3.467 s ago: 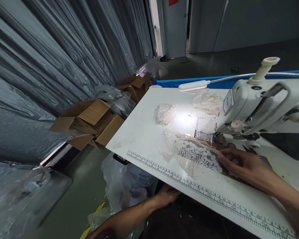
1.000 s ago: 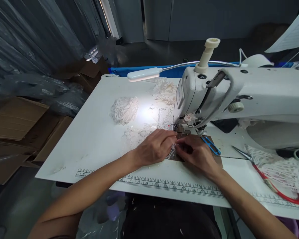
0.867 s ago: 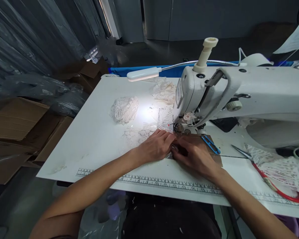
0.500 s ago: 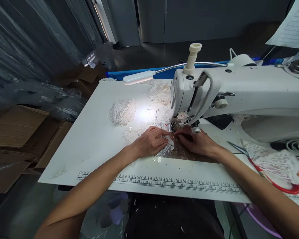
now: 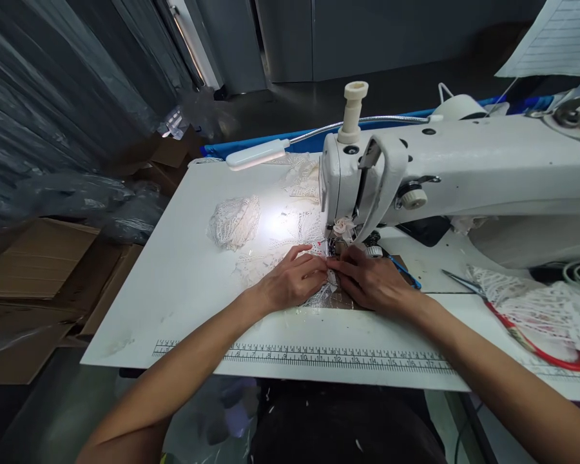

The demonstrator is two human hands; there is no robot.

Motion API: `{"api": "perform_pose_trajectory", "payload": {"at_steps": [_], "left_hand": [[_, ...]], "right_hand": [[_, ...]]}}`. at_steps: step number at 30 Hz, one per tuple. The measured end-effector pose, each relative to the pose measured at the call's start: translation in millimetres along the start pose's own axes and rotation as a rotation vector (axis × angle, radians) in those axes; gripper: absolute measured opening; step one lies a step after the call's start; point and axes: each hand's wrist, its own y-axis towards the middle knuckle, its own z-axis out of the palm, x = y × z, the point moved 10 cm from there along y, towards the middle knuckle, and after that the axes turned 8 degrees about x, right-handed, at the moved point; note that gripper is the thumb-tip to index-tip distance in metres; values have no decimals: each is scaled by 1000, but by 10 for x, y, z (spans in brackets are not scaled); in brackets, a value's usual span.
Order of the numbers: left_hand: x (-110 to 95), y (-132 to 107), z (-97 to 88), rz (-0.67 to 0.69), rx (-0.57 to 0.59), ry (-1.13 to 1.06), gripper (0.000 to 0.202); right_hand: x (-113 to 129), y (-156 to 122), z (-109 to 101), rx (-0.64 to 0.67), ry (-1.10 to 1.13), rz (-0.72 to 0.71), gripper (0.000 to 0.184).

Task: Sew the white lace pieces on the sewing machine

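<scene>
My left hand and my right hand press a piece of white lace flat on the white sewing table, fingertips meeting just in front of the needle of the white sewing machine. The lace lies over a brown patch on the table under my right hand. More lace trails left of my left hand. The needle area itself is partly hidden by my fingers.
A bunched lace piece lies lit by the gooseneck lamp. Red-handled scissors and a lace pile sit at the right. Blue snips lie by my right hand. Cardboard boxes stand left of the table. A ruler strip runs along the front edge.
My left hand came up from below the table onto the lace. Both hands slid the lace forward toward the needle. The view swung right to face the machine.
</scene>
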Motion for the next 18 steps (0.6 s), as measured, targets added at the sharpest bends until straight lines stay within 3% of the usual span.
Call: {"api": "perform_pose_trajectory", "payload": {"at_steps": [8,18], "left_hand": [[38,-53,-4,10,-48,-122,6],[69,-54,8,-17,-53,-132,9]], "right_hand": [[-286,-114,-76,-20,401,194,37],[-228,-134,-120,-111,334,117,31]]}}
